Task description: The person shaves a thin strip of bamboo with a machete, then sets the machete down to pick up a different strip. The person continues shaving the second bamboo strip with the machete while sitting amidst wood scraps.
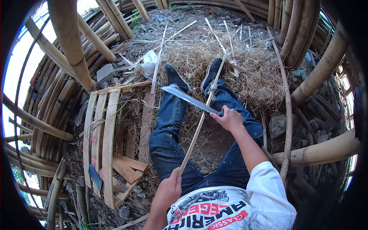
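Observation:
My left hand [168,190] is closed round the near end of a long, thin bamboo strip [196,135], which slants up and away between my legs. My right hand [229,118] grips the handle of a large knife [188,99]. The blade points to the left and crosses over the strip, a little blurred; whether it touches the strip I cannot tell. Pale shavings cling to the strip near my right shin, just beyond the blade.
A wooden pallet [109,134] lies at the left with a dark phone-like object [95,177] on it. A white plastic bag [149,63] is near my left shoe. Beyond my feet are a heap of shavings [253,76] and loose strips. Thick bamboo poles [326,147] stand around.

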The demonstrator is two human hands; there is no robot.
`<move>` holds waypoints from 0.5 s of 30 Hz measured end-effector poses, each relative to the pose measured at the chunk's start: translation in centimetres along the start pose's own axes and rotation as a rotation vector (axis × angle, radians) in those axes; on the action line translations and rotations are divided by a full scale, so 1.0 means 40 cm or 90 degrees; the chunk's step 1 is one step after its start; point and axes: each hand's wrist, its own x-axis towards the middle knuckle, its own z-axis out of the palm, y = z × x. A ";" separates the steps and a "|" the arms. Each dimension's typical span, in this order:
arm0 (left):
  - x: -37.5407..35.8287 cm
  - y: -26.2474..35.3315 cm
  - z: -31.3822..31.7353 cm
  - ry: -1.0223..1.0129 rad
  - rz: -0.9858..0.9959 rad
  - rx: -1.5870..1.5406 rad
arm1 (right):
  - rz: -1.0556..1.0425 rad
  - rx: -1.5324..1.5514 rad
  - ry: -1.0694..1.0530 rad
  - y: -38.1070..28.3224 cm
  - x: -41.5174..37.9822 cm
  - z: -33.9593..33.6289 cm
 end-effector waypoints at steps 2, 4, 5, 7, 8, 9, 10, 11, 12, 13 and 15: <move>0.004 0.003 -0.007 0.000 -0.001 -0.005 | 0.034 0.012 0.009 0.028 0.037 0.004; 0.009 0.010 -0.017 -0.031 -0.044 -0.024 | 0.090 0.030 0.036 0.061 0.073 0.013; 0.013 0.010 -0.016 -0.032 -0.048 -0.022 | 0.102 0.052 0.028 0.076 0.086 0.017; 0.022 0.013 -0.005 -0.024 -0.031 -0.059 | 0.105 0.062 0.037 0.084 0.095 0.033; 0.028 0.010 -0.003 -0.029 -0.035 -0.058 | 0.108 0.062 0.032 0.086 0.095 0.043; 0.034 0.004 -0.001 -0.021 -0.024 -0.046 | 0.106 0.103 0.032 0.079 0.090 0.054; 0.037 0.000 0.001 -0.014 -0.013 -0.033 | 0.104 0.145 0.031 0.073 0.083 0.066; 0.040 0.000 -0.001 -0.019 -0.017 -0.032 | 0.108 0.146 0.026 0.066 0.075 0.081; 0.044 0.002 -0.006 -0.020 -0.027 -0.031 | 0.100 0.209 0.049 0.058 0.063 0.098; 0.047 0.004 -0.009 -0.022 -0.037 -0.030 | 0.092 0.273 0.070 0.052 0.047 0.118; 0.057 0.000 -0.010 -0.016 -0.036 -0.030 | 0.060 0.337 0.083 0.045 0.006 0.173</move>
